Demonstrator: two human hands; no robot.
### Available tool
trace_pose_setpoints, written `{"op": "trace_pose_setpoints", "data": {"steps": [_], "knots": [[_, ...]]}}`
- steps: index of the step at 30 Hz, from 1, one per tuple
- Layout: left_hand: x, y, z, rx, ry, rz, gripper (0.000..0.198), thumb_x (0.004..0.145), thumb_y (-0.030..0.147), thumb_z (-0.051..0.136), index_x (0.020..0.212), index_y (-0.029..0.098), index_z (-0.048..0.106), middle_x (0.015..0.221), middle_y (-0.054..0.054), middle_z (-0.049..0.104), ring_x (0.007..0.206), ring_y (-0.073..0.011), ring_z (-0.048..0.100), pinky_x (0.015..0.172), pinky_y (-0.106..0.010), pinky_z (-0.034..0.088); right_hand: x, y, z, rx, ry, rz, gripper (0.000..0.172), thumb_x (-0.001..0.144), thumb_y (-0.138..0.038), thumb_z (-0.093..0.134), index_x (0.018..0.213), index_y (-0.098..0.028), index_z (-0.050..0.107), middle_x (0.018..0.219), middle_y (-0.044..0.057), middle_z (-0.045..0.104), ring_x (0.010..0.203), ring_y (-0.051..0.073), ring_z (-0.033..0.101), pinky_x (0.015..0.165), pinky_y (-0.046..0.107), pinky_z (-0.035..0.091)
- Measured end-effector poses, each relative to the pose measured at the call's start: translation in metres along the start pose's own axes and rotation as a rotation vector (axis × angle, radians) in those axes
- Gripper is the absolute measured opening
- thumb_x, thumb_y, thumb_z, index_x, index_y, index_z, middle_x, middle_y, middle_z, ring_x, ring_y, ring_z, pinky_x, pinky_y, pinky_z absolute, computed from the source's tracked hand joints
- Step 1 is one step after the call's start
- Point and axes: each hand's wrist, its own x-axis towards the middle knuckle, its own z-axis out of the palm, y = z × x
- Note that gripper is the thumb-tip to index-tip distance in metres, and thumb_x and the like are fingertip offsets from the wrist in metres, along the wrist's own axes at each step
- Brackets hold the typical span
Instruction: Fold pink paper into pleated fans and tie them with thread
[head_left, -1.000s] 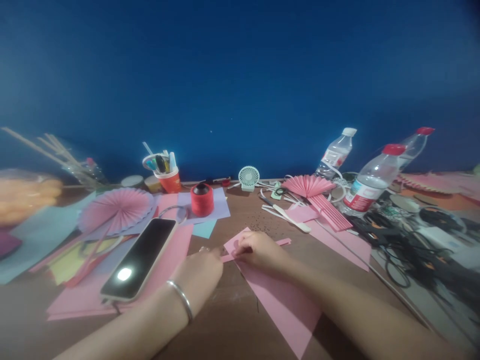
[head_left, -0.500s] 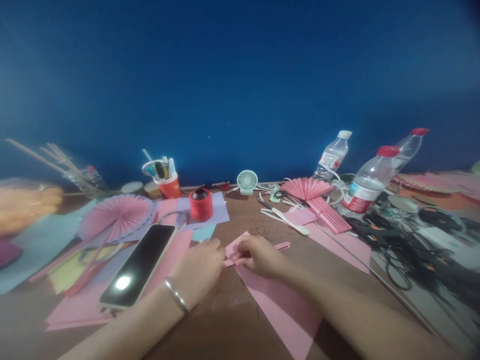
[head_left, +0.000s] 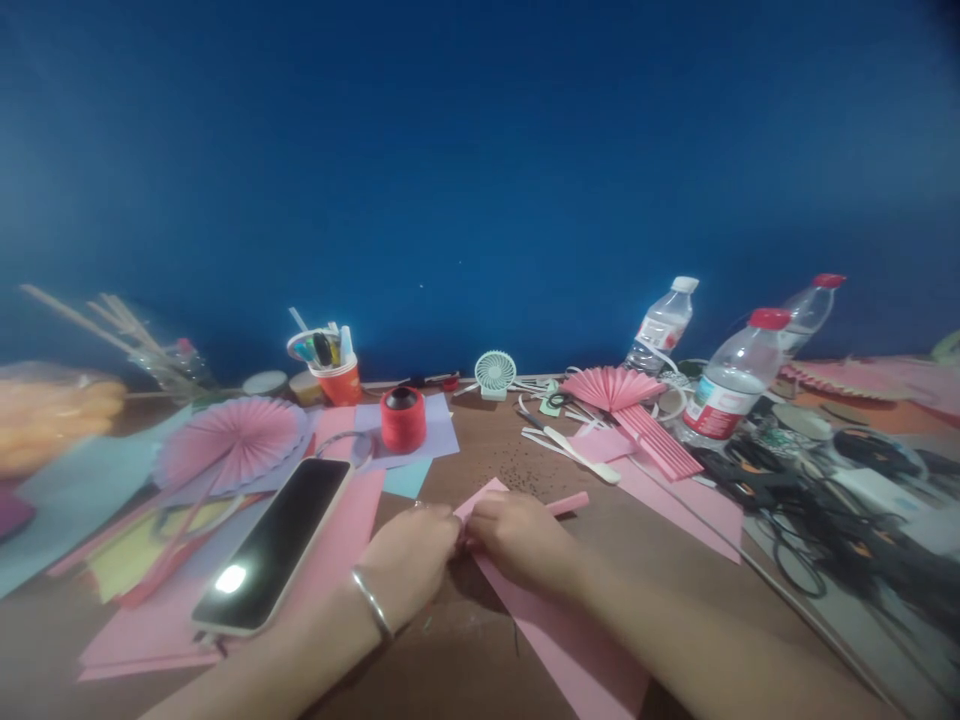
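Observation:
My left hand (head_left: 424, 545) and my right hand (head_left: 517, 535) meet at the middle of the table, fingers curled and nearly touching. Between them they pinch a narrow folded strip of pink paper (head_left: 570, 503); its right end sticks out past my right hand, and the rest is hidden by my fingers. Under my right hand and forearm lies a long pink paper sheet (head_left: 551, 640), its far corner showing just beyond the knuckles. A silver bangle (head_left: 372, 604) is on my left wrist.
On the left lie a phone (head_left: 277, 545), a pleated pink paper fan (head_left: 240, 440) and paper sheets. Behind are a red thread spool (head_left: 403, 418), a cup of pens (head_left: 336, 380) and a small fan (head_left: 495, 374). Bottles (head_left: 727, 385), a white-handled tool (head_left: 577, 455) and black cables (head_left: 795, 500) are right.
My hands have drawn closer together and closed further over the pink strip, covering more of it. The strip's right end has tilted upward. The view has shifted slightly.

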Motion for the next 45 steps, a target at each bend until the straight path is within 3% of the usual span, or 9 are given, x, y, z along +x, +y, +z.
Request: {"op": "trace_pose_setpoints", "data": {"steps": [4, 8, 15, 23, 28, 33, 38, 42, 45], "knots": [[0.002, -0.006, 0.012, 0.045, 0.118, 0.034, 0.024, 0.076, 0.007, 0.037, 0.083, 0.013, 0.059, 0.082, -0.009, 0.062, 0.075, -0.0219, 0.060, 0.068, -0.033, 0.044, -0.001, -0.002, -0.003, -0.087, 0.000, 0.065, 0.015, 0.082, -0.018, 0.047, 0.071, -0.017, 0.057, 0.070, 0.003, 0.061, 0.063, 0.015, 0.052, 0.052, 0.025, 0.030], [0.005, -0.009, 0.016, -0.091, 0.050, 0.027, 0.022, 0.078, 0.010, 0.038, 0.086, 0.016, 0.057, 0.083, -0.006, 0.064, 0.071, -0.0190, 0.061, 0.064, -0.029, 0.044, 0.000, -0.005, -0.011, 0.004, 0.000, 0.144, 0.020, 0.085, -0.026, 0.045, 0.070, -0.019, 0.057, 0.071, 0.002, 0.065, 0.064, 0.014, 0.056, 0.053, 0.024, 0.029], [-0.004, -0.011, -0.011, -0.148, 0.018, 0.109, 0.019, 0.077, 0.013, 0.040, 0.068, 0.018, 0.056, 0.069, -0.003, 0.063, 0.061, -0.0158, 0.057, 0.056, -0.024, 0.037, 0.003, -0.004, -0.036, 0.220, -0.146, 0.237, 0.020, 0.080, -0.030, 0.052, 0.065, -0.021, 0.062, 0.060, -0.002, 0.062, 0.053, 0.011, 0.052, 0.047, 0.021, 0.025], [-0.005, -0.049, -0.031, -0.219, 0.143, 0.033, 0.031, 0.085, 0.025, 0.029, 0.066, 0.020, 0.054, 0.062, 0.002, 0.056, 0.060, -0.0132, 0.051, 0.060, -0.023, 0.033, -0.004, 0.034, -0.065, 0.477, -0.291, 0.455, 0.025, 0.080, -0.025, 0.045, 0.059, -0.017, 0.057, 0.047, -0.003, 0.053, 0.044, 0.008, 0.047, 0.046, 0.019, 0.031], [-0.004, -0.059, -0.041, -0.356, 0.126, -0.029, 0.035, 0.084, 0.036, 0.032, 0.061, 0.018, 0.053, 0.058, 0.003, 0.052, 0.058, -0.0125, 0.048, 0.057, -0.023, 0.031, -0.008, 0.049, -0.052, 0.514, -0.206, 0.454, 0.025, 0.080, -0.027, 0.045, 0.058, -0.017, 0.052, 0.050, -0.004, 0.050, 0.045, 0.008, 0.043, 0.045, 0.019, 0.029], [-0.001, -0.075, -0.039, -0.438, 0.222, -0.112, 0.042, 0.080, 0.047, 0.037, 0.052, 0.017, 0.045, 0.048, 0.005, 0.040, 0.049, -0.0099, 0.039, 0.049, -0.022, 0.026, -0.010, 0.060, -0.038, 0.712, -0.092, 0.493, 0.029, 0.081, -0.035, 0.044, 0.061, -0.016, 0.054, 0.046, -0.005, 0.045, 0.043, 0.007, 0.040, 0.045, 0.019, 0.029], [0.000, -0.085, -0.032, -0.645, 0.374, -0.181, 0.040, 0.079, 0.047, 0.043, 0.053, 0.016, 0.047, 0.045, 0.005, 0.044, 0.044, -0.0085, 0.039, 0.049, -0.021, 0.031, -0.011, 0.075, -0.026, 0.918, 0.096, 0.595, 0.024, 0.075, -0.031, 0.051, 0.057, -0.015, 0.055, 0.037, -0.007, 0.038, 0.036, 0.006, 0.032, 0.039, 0.019, 0.022], [0.001, -0.082, -0.032, -0.983, 0.410, -0.159, 0.030, 0.081, 0.041, 0.044, 0.069, 0.016, 0.054, 0.055, 0.002, 0.057, 0.049, -0.0101, 0.048, 0.048, -0.020, 0.036, -0.011, 0.077, -0.021, 0.953, 0.149, 0.616, 0.024, 0.074, -0.033, 0.050, 0.058, -0.016, 0.055, 0.034, -0.009, 0.034, 0.032, 0.006, 0.029, 0.036, 0.019, 0.019], [0.004, -0.082, -0.031, -1.063, 0.449, -0.173, 0.024, 0.078, 0.038, 0.050, 0.076, 0.016, 0.057, 0.059, 0.000, 0.061, 0.049, -0.0106, 0.051, 0.049, -0.021, 0.040, -0.010, 0.074, -0.022, 1.028, 0.217, 0.608, 0.030, 0.077, -0.037, 0.049, 0.055, -0.017, 0.051, 0.035, -0.007, 0.038, 0.033, 0.006, 0.032, 0.037, 0.019, 0.022]]}}
